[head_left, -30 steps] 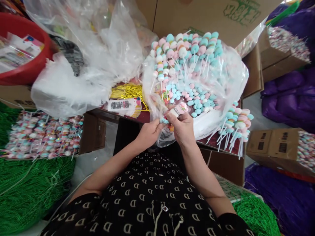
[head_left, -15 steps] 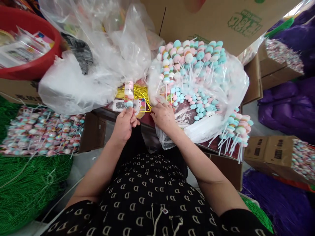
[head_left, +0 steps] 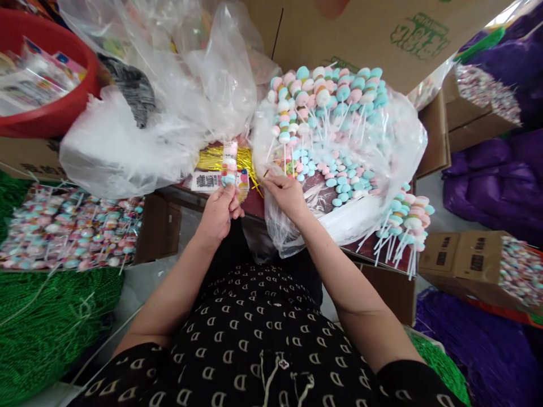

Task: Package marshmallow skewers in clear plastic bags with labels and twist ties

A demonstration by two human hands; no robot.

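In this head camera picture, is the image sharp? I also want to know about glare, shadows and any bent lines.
In the head view, the light is soft with weak shadows; the clear plastic bag shows pale glare; the left hand and the candy skewer look fairly sharp; the cardboard box edges bend, from wide-lens distortion.

Glossy clear plastic bag point(head_left: 127, 147), matt cardboard box point(head_left: 360, 39), seemingly foil ties point(head_left: 223, 160)

Left hand point(head_left: 217, 216) grips a candy skewer point(head_left: 229, 164) (upright, clear-bagged).
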